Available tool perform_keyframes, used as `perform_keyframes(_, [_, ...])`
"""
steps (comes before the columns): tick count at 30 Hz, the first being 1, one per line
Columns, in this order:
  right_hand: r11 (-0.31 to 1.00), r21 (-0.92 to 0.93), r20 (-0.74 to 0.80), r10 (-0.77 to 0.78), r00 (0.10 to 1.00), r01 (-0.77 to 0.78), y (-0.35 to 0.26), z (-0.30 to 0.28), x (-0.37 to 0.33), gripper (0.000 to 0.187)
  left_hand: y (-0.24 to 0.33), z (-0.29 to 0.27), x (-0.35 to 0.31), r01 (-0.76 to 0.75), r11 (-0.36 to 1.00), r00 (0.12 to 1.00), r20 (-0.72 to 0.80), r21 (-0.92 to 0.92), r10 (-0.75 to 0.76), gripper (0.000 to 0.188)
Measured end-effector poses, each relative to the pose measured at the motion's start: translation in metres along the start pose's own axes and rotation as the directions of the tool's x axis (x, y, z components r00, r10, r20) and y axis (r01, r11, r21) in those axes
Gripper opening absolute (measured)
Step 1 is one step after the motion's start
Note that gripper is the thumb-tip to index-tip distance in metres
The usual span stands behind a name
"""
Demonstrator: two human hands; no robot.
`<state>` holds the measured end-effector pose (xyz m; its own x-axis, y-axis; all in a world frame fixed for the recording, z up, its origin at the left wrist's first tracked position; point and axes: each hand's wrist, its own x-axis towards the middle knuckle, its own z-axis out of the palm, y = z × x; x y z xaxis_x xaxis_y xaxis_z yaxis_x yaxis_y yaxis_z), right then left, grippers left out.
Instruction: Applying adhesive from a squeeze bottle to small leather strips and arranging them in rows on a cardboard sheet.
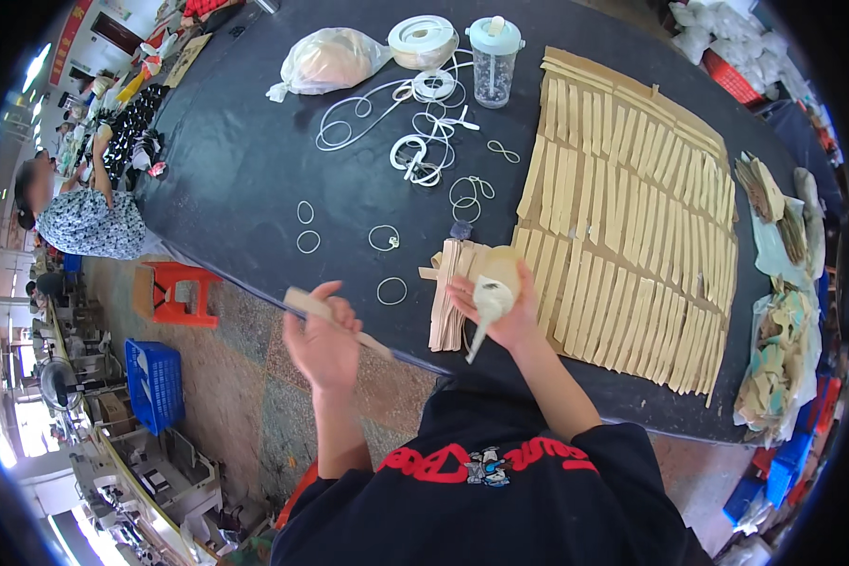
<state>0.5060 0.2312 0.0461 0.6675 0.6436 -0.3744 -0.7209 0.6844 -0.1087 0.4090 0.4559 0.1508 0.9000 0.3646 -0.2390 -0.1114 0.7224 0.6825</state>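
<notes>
My left hand, at the table's near edge, grips a flat tan strip that slants down to the right past my fingers. My right hand is wrapped around a pale yellowish cup-like container. Thick white paste coats its near side, and a thin pale stick hangs below. Just left of that hand lies a stack of similar tan strips on the dark table. Farther right, a large cardboard sheet carries rows of pale strips set side by side.
Thin elastic loops and tangled white cords lie on the dark table. Behind them are a tied plastic bag, a round white tub and a lidded clear cup. A red stool and another person are left.
</notes>
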Motion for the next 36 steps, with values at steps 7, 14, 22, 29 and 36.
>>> perform_keyframes(7, [0.817, -0.175, -0.093, -0.570, 0.816, 0.550, -0.071, 0.073, -0.075, 0.065, -0.054, 0.075, 0.022, 0.354, 0.897, 0.918, 0.086, 0.264, -0.387, 0.021])
perform_keyframes(14, [0.133, -0.392, -0.052, -0.991, 0.123, 0.910, -0.121, 0.123, -0.146, 0.063, -0.076, 0.156, 0.005, 0.034, 0.849, 0.897, 0.359, 0.528, -0.259, 0.018])
perform_keyframes(22, [0.055, -0.400, 0.085, -0.992, 0.097, 0.915, -0.143, 0.137, -0.171, 0.060, -0.074, 0.184, -0.016, -0.073, 0.756, 0.830, 0.460, 0.650, -0.316, 0.015])
perform_keyframes(29, [0.083, -0.412, 0.187, -0.967, 0.174, 0.907, -0.145, 0.135, -0.174, 0.056, -0.066, 0.191, -0.025, -0.119, 0.747, 0.790, 0.519, 0.654, -0.328, 0.012])
perform_keyframes(36, [0.114, -0.443, 0.148, -0.969, 0.198, 0.889, -0.148, 0.131, -0.171, 0.058, -0.071, 0.193, -0.027, -0.142, 0.783, 0.785, 0.551, 0.605, -0.283, 0.013])
